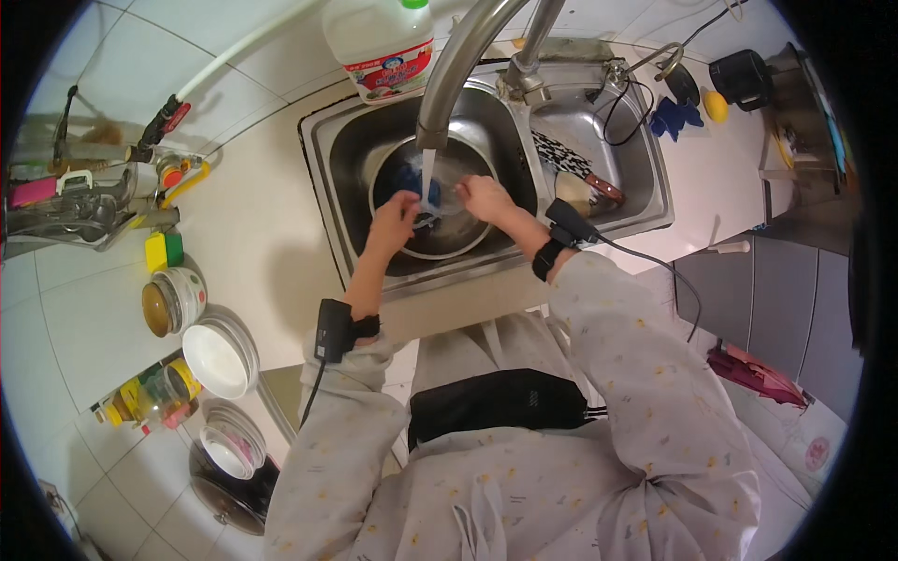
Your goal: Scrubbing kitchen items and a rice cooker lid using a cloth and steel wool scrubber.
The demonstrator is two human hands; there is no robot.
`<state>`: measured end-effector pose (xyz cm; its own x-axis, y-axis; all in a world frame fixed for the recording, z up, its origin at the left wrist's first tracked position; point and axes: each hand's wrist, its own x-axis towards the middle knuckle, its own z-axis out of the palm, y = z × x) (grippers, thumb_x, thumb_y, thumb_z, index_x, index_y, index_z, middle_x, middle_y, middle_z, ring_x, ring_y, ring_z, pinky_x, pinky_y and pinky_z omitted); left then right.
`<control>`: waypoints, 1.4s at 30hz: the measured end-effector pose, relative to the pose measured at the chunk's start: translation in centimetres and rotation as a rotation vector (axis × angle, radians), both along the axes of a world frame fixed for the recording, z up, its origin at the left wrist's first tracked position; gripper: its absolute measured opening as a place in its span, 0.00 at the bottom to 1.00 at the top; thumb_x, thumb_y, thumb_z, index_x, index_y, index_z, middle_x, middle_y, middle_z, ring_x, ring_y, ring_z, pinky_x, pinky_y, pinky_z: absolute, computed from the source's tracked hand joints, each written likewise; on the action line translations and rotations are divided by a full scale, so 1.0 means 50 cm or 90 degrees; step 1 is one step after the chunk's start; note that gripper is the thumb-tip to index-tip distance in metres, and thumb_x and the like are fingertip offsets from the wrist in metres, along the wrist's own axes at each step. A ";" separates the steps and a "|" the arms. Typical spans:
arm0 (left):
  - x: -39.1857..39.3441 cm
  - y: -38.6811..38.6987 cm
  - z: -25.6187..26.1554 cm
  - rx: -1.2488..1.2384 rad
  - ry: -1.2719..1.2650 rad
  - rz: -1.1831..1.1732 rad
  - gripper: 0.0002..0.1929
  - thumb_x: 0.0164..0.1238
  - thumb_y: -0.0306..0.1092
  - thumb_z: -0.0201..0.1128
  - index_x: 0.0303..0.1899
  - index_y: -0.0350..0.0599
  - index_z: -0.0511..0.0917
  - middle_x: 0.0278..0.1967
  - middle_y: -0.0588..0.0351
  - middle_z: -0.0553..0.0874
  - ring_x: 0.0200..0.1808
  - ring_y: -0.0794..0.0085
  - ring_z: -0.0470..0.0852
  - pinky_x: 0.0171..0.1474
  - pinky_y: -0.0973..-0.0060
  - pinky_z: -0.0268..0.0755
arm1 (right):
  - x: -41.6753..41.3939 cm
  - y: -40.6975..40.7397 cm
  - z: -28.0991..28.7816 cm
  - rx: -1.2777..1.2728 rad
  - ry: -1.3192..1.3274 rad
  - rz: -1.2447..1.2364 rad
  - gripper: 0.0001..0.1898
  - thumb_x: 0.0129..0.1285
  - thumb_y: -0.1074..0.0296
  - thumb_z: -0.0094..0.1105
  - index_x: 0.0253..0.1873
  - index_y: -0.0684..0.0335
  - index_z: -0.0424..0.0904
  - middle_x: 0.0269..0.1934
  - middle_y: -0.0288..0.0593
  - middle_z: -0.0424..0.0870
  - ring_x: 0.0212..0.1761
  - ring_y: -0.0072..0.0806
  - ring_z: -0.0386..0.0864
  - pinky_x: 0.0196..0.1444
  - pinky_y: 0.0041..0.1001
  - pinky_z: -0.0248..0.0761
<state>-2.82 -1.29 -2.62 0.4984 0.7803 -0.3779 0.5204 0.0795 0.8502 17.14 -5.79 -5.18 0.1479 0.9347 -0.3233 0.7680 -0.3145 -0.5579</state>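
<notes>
Both my hands are over a round metal pan point(459, 247) in the larger left basin of the stainless steel sink point(351, 161). My left hand point(393, 223) is at the pan's left side, its fingertips close to the falling water point(429, 172). My right hand point(485, 198) is to the right of the stream, fingers curled together. Between them is something translucent and blurred, and I cannot tell whether either hand grips it. A dark blue thing point(410, 181) lies in the pan, partly behind the water. The curved faucet point(449, 91) runs above.
A knife with a patterned blade point(561, 153) and wooden handle point(605, 188) lies in the right basin. Behind the sink stands a large plastic jug point(382, 52). Stacked bowls point(217, 357) and a yellow-green sponge point(164, 252) are at left. A cable point(659, 263) trails from my right wrist device.
</notes>
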 end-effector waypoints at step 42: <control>-0.102 -0.165 -0.074 0.422 0.168 -0.014 0.07 0.55 0.30 0.57 0.27 0.36 0.78 0.22 0.48 0.78 0.26 0.57 0.77 0.32 0.63 0.70 | -0.019 -0.199 -0.020 0.111 -0.142 0.172 0.12 0.59 0.61 0.49 0.32 0.63 0.77 0.32 0.48 0.79 0.36 0.43 0.78 0.40 0.38 0.71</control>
<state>-7.93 -9.55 -6.32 0.4734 0.8786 0.0623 0.7114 -0.4231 0.5611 16.19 -15.72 -6.17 -0.0618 0.9877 -0.1435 0.9188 0.0001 -0.3947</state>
